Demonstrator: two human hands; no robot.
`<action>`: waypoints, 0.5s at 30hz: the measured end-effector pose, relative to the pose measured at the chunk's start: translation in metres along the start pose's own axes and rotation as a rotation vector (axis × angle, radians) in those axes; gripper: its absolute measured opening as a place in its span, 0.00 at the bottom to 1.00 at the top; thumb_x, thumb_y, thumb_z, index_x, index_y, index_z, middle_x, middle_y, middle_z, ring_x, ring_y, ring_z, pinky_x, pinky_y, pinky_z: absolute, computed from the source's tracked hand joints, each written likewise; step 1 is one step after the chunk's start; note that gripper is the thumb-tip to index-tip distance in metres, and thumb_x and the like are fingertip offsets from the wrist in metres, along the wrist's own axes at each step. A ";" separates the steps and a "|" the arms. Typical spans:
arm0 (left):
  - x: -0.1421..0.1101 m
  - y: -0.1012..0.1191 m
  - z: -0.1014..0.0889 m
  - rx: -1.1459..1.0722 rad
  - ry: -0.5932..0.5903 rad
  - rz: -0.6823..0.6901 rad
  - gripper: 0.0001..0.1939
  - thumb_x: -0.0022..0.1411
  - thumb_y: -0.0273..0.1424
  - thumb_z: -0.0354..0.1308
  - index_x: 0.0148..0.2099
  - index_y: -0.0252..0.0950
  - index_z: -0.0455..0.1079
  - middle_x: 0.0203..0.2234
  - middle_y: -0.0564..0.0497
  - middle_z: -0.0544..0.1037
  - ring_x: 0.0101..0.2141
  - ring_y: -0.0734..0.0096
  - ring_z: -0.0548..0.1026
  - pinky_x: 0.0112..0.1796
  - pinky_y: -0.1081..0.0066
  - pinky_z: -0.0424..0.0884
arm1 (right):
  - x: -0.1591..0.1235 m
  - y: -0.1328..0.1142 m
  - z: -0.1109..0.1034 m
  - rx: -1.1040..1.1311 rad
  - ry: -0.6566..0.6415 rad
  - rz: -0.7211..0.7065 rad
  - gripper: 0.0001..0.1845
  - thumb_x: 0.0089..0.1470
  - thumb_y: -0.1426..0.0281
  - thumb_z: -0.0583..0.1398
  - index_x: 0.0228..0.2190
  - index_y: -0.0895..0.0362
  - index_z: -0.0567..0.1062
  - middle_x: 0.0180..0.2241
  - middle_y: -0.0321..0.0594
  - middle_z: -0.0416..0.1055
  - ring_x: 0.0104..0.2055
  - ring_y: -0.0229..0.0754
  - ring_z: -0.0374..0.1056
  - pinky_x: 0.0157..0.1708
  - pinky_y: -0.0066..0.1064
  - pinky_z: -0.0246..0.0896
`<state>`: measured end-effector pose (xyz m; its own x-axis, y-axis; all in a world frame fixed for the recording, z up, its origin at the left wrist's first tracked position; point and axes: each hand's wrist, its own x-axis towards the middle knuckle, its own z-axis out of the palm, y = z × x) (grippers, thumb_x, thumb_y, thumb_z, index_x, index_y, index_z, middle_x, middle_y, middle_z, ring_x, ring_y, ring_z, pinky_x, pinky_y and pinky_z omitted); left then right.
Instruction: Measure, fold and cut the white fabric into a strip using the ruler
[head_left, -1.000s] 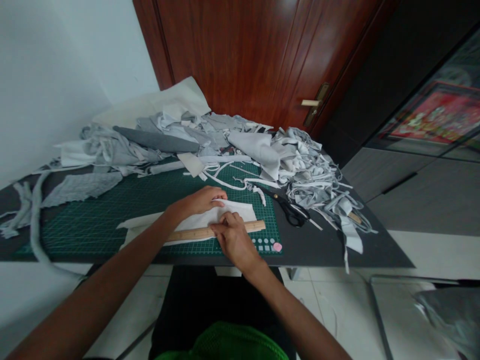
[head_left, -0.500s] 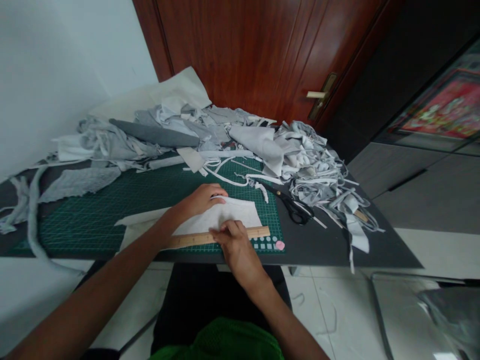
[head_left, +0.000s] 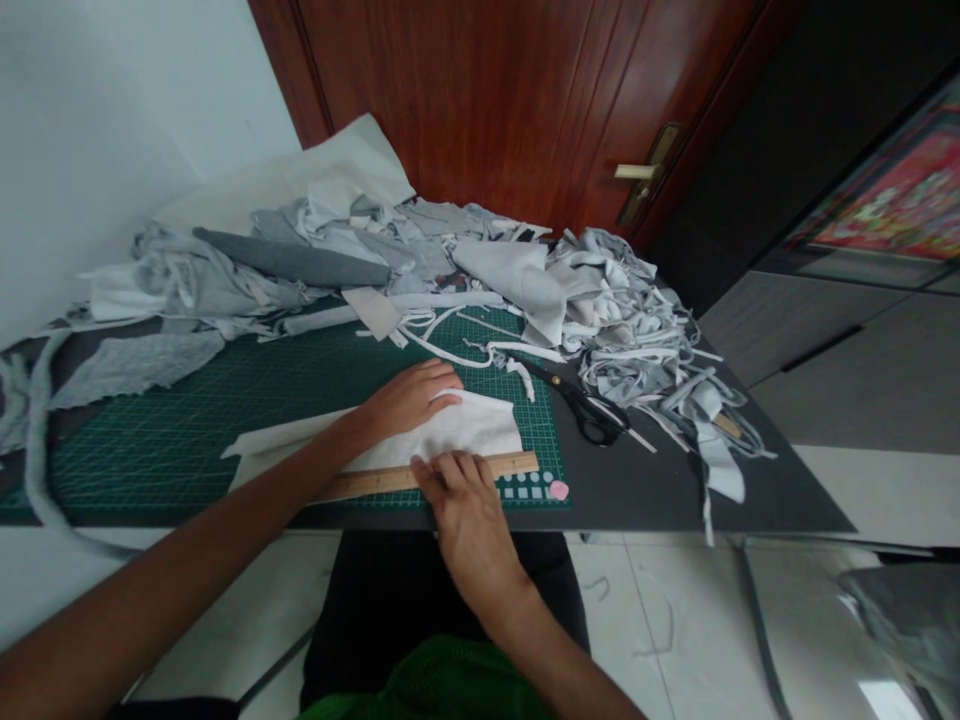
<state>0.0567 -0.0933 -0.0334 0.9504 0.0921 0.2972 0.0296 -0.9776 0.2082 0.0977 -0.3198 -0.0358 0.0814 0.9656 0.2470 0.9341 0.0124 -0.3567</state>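
A piece of white cloth (head_left: pixel 480 422) lies on the green cutting mat (head_left: pixel 300 365), with its far long edge turned over. My left hand (head_left: pixel 412 398) rests flat on that far edge, fingers stretched out and close together. Along the cloth's near side runs a wooden ruler (head_left: pixel 514 463). My right hand (head_left: pixel 466 500) holds the ruler, its fingertips over the top and the thumb at the left. My left forearm hides the ruler's left end and part of the cloth.
Black-handled scissors (head_left: pixel 596 415) lie right of the mat. A pink piece (head_left: pixel 559 490) sits at the mat's near right corner. Heaps of grey and white fabric scraps (head_left: pixel 622 320) line the back and right of the dark table (head_left: pixel 675 500). A brown door (head_left: pixel 450 100) stands behind.
My right fingers have gone from a pinch at the ruler to lying more across it. My left hand has flattened onto the cloth's far edge. The ruler has moved slightly nearer the table's front.
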 end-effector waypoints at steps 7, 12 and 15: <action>0.008 -0.007 -0.003 0.079 -0.013 0.085 0.16 0.76 0.36 0.47 0.43 0.36 0.73 0.39 0.45 0.75 0.43 0.61 0.71 0.49 0.63 0.67 | 0.012 0.021 -0.011 -0.024 -0.035 -0.123 0.22 0.66 0.79 0.57 0.59 0.57 0.73 0.45 0.47 0.72 0.49 0.51 0.63 0.53 0.44 0.63; 0.026 -0.015 0.003 0.087 -0.021 0.120 0.16 0.76 0.39 0.47 0.45 0.37 0.74 0.40 0.46 0.75 0.43 0.64 0.73 0.47 0.66 0.69 | 0.020 0.040 -0.011 -0.073 -0.031 -0.174 0.23 0.66 0.79 0.56 0.60 0.57 0.72 0.46 0.48 0.70 0.48 0.51 0.63 0.51 0.45 0.64; 0.029 -0.019 0.006 0.083 -0.033 0.114 0.17 0.76 0.41 0.48 0.46 0.38 0.74 0.39 0.49 0.76 0.40 0.67 0.75 0.41 0.71 0.69 | 0.021 0.043 -0.011 -0.032 -0.031 -0.198 0.23 0.67 0.78 0.57 0.61 0.57 0.71 0.45 0.47 0.70 0.48 0.51 0.63 0.49 0.45 0.65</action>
<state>0.0852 -0.0735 -0.0348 0.9587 -0.0255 0.2834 -0.0549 -0.9938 0.0964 0.1439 -0.3015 -0.0358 -0.1153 0.9526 0.2814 0.9415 0.1952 -0.2748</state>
